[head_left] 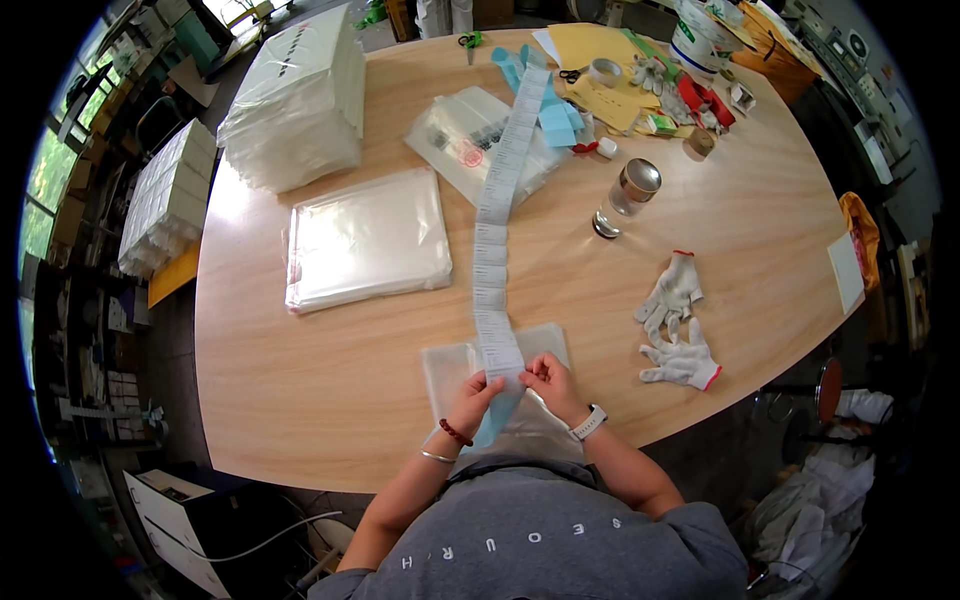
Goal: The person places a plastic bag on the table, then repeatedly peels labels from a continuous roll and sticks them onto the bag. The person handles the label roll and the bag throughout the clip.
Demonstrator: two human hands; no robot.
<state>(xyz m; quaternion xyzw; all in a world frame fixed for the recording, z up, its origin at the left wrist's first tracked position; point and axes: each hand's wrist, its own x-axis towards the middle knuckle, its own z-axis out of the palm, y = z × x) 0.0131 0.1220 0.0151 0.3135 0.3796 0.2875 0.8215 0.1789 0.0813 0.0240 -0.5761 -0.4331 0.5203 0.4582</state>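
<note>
A long strip of white printed labels (490, 270) runs from the far middle of the table toward me. My left hand (474, 397) pinches its near end at the left edge. At the right edge my right hand (553, 384) is closed on the same strip, fingertips pressed together. Blue backing paper (500, 418) hangs below my hands. Under them lies a stack of clear plastic bags (445, 365) at the table's front edge. Farther up, the strip lies across another pile of clear bags (450, 130) with dark and red print.
A flat stack of clear bags (370, 240) lies left of the strip, with a tall wrapped pile (295, 110) behind it. To the right are a glass bottle (626, 198) and white gloves (680, 355). Scissors (470, 43), tape (605, 71) and yellow paper (590, 45) lie far back.
</note>
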